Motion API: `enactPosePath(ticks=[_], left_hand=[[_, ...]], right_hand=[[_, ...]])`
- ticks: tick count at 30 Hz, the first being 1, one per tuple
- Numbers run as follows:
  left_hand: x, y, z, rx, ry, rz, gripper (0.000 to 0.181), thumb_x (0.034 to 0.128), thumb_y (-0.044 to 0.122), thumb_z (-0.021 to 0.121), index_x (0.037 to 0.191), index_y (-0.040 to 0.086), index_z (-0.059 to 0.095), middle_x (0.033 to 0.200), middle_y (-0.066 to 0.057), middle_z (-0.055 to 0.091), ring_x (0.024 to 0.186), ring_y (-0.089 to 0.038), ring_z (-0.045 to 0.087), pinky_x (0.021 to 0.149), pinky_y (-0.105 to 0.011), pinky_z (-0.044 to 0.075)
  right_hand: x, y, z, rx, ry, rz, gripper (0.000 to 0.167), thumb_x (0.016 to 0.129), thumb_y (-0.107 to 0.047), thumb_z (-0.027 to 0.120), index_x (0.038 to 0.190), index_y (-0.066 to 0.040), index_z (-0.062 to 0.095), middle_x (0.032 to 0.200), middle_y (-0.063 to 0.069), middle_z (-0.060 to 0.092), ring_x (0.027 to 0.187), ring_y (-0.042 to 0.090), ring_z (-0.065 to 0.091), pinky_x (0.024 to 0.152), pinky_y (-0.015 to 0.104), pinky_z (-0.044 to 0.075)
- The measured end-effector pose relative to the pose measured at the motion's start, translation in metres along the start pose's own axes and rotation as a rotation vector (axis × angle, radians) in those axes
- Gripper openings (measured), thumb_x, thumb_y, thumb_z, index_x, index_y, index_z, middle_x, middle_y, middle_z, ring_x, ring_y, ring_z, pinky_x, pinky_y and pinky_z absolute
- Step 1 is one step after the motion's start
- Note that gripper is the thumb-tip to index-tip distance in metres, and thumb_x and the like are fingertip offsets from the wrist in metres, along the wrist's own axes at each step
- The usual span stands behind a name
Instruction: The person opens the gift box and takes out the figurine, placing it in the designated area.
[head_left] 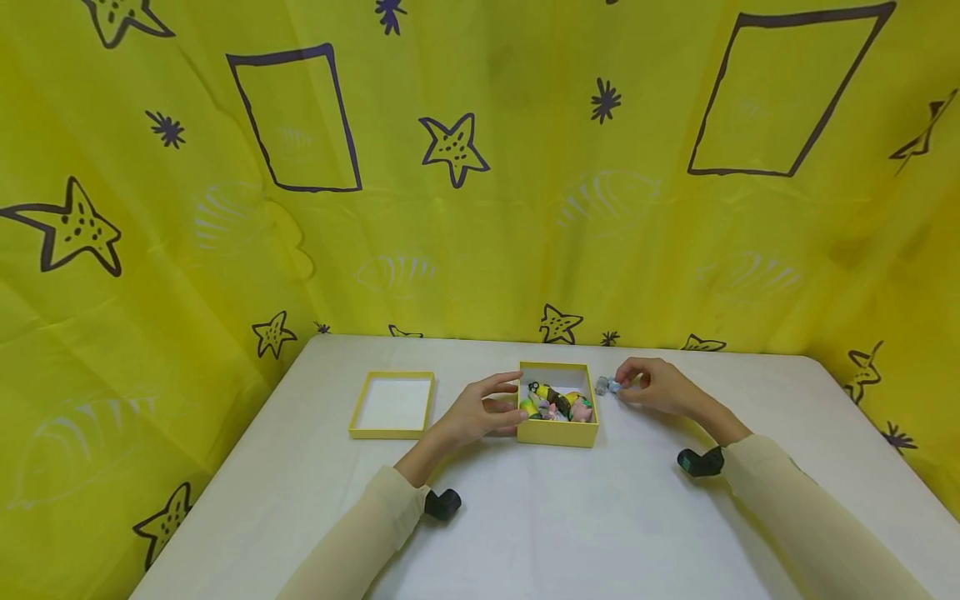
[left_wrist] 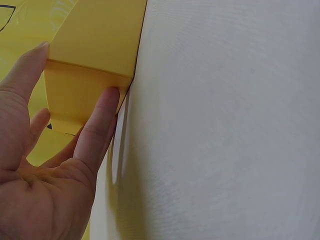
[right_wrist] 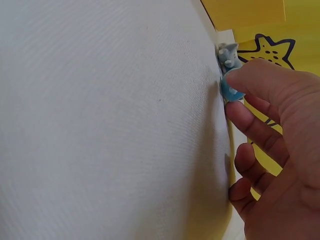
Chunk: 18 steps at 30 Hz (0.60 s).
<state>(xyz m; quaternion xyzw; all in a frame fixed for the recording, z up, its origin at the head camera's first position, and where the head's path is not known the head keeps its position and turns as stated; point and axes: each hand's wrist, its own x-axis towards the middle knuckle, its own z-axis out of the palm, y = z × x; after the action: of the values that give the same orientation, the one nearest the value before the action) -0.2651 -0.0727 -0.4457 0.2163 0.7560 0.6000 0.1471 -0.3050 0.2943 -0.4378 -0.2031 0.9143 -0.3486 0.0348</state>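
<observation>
A yellow box point(head_left: 557, 432) holds several small figures, among them a pink one point(head_left: 581, 410) and a yellow and black one point(head_left: 553, 397). My left hand point(head_left: 480, 413) touches the box's left side, its fingers relaxed and spread against the wall point(left_wrist: 80, 92). To the right of the box, my right hand point(head_left: 662, 388) pinches a small grey and blue figure point(head_left: 602, 386) lying on the table. In the right wrist view, the thumb and fingers of that hand point(right_wrist: 285, 120) are at the blue part point(right_wrist: 231, 90), and the grey part point(right_wrist: 228, 54) points towards the box.
A shallow yellow-edged lid point(head_left: 392, 434) with a white inside lies on the white table point(head_left: 525, 533), left of my left hand. Behind the table hangs a yellow curtain point(head_left: 510, 217) with stars and fish drawn on it.
</observation>
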Motion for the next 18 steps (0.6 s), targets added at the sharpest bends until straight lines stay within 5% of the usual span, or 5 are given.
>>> enactPosePath(ticks=[18], left_hand=[[0.0, 0.0, 0.002, -0.068, -0.013, -0.01, 0.072, 0.0945, 0.012, 0.076, 0.157, 0.011, 0.042, 0.151, -0.022, 0.047, 0.126, -0.037, 0.06, 0.088, -0.039, 0.061]], right_hand=[[0.002, -0.003, -0.012, -0.056, -0.094, -0.037, 0.028, 0.091, -0.015, 0.079, 0.115, -0.007, 0.067, 0.095, 0.003, 0.069, 0.078, 0.02, 0.057, 0.068, 0.026, 0.052]])
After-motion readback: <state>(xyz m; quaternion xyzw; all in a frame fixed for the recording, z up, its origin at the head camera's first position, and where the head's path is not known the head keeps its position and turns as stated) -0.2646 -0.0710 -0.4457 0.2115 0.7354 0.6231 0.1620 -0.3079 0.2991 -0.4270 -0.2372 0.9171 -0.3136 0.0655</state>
